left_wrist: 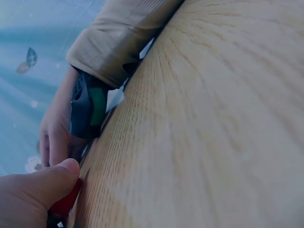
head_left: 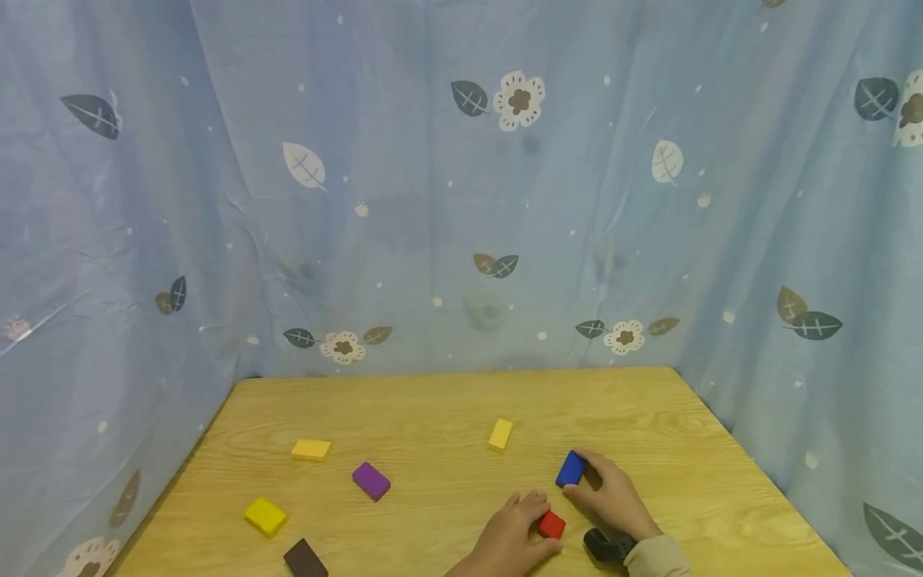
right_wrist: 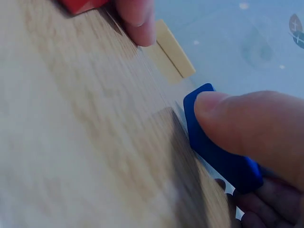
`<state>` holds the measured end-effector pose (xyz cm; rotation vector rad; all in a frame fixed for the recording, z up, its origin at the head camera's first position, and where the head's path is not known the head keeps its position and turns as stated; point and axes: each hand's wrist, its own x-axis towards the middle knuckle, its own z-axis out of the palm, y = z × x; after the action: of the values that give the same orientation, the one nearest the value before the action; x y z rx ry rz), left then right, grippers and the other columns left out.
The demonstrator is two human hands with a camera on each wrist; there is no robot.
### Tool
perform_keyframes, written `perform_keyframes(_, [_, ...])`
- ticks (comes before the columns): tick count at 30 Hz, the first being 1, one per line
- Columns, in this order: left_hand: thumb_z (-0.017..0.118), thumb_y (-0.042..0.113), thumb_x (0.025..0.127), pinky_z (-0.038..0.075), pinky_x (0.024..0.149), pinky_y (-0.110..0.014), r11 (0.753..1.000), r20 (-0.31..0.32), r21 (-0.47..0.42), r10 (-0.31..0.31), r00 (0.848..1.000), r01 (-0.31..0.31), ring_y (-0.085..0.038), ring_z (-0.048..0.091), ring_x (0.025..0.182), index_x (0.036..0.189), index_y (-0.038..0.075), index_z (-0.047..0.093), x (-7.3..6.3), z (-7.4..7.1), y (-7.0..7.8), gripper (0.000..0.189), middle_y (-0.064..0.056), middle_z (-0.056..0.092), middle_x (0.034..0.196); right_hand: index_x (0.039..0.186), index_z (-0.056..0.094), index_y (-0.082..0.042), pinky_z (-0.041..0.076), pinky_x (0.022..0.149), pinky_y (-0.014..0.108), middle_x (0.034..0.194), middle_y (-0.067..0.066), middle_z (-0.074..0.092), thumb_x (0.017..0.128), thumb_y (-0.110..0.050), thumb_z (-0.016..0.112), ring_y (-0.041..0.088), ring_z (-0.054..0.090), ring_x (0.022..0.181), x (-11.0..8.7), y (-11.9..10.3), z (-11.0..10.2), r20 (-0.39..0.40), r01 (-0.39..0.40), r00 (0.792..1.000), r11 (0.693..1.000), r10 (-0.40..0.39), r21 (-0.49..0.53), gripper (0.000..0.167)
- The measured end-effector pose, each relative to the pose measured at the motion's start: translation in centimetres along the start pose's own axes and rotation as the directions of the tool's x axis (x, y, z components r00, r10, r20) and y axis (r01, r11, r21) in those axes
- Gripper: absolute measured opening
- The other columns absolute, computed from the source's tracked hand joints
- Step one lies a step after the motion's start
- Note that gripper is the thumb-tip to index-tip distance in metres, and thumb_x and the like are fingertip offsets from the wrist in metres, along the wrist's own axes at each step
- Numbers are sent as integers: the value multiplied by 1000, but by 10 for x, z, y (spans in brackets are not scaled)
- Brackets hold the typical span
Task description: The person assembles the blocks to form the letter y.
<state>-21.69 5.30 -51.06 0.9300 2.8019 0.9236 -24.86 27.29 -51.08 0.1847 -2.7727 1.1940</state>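
A patterned blue curtain (head_left: pixel 404 216) fills the back, and below it spreads the wooden table (head_left: pixel 418 401). Here's the left hand (head_left: pixel 508 535), back upward, fingers pointing away, thumb out to the right, gripping a block between them. The right hand (head_left: pixel 614 493) angles forward and leftward, thumb opposite fingers, pinching another. That's the blue block (head_left: pixel 570 470) at its fingertips, and, nearer the person, the red block (head_left: pixel 551 526) in the left's grasp.

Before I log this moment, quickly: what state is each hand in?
Left hand: closed around the small red flat-sided block.
Right hand: closed, holding the blue rectangular block.
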Motion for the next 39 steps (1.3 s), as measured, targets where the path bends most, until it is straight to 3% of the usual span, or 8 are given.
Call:
perform_keyframes(7, [70, 43, 82, 44, 103, -49, 992, -13, -116, -43, 999, 41, -27, 51, 126, 129, 15, 59, -1, -4, 2, 55, 2, 57, 134, 139, 47, -7, 45, 99, 52, 138, 23, 49, 79, -41, 75, 41, 50, 124, -2, -5, -4, 19, -40, 999, 999, 41, -8, 74])
perform_keyframes(12, [73, 36, 81, 46, 99, -53, 961, -15, -262, -94, 995, 87, -42, 51, 122, 130, 16, 59, -3, -6, 0, 55, -1, 58, 133, 139, 46, -7, 43, 100, 55, 137, 25, 49, 80, -41, 74, 42, 48, 124, -4, -5, -5, 20, -44, 999, 999, 44, 1, 74])
perform_keyframes(20, [74, 27, 82, 48, 100, -38, 928, -77, -368, -95, 992, 61, -17, 56, 121, 128, 7, 59, -1, -9, -6, 53, -1, 62, 127, 139, 47, -6, 38, 103, 58, 138, 24, 48, 79, -39, 75, 44, 45, 127, 1, -11, -8, 6, -28, 1000, 1000, 29, -6, 73])
perform_keyframes(26, [75, 30, 81, 49, 99, -36, 904, -52, -420, -110, 993, 78, -16, 58, 118, 126, 5, 60, -14, -8, -13, 54, -3, 64, 124, 138, 48, -6, 41, 101, 57, 136, 23, 50, 78, -40, 75, 43, 47, 125, -8, -13, -5, 17, -60, 998, 998, 61, -30, 73])
perform_keyframes(34, [74, 29, 82, 47, 99, -43, 871, -50, -475, -167, 985, 123, -25, 57, 121, 127, 3, 59, -30, -22, -16, 55, -7, 62, 127, 134, 52, -4, 43, 100, 54, 132, 21, 54, 77, -38, 77, 40, 52, 120, -3, -29, 10, 5, 27, 1000, 1000, -27, 9, 71])
perform_keyframes(39, [73, 28, 83, 48, 98, -41, 887, -86, -448, -168, 982, 112, -23, 58, 119, 127, 0, 58, -34, -27, -19, 54, -8, 63, 126, 132, 53, -2, 43, 100, 55, 131, 21, 55, 76, -34, 78, 41, 52, 120, 3, -41, 23, 7, 75, 997, 997, -75, 31, 70])
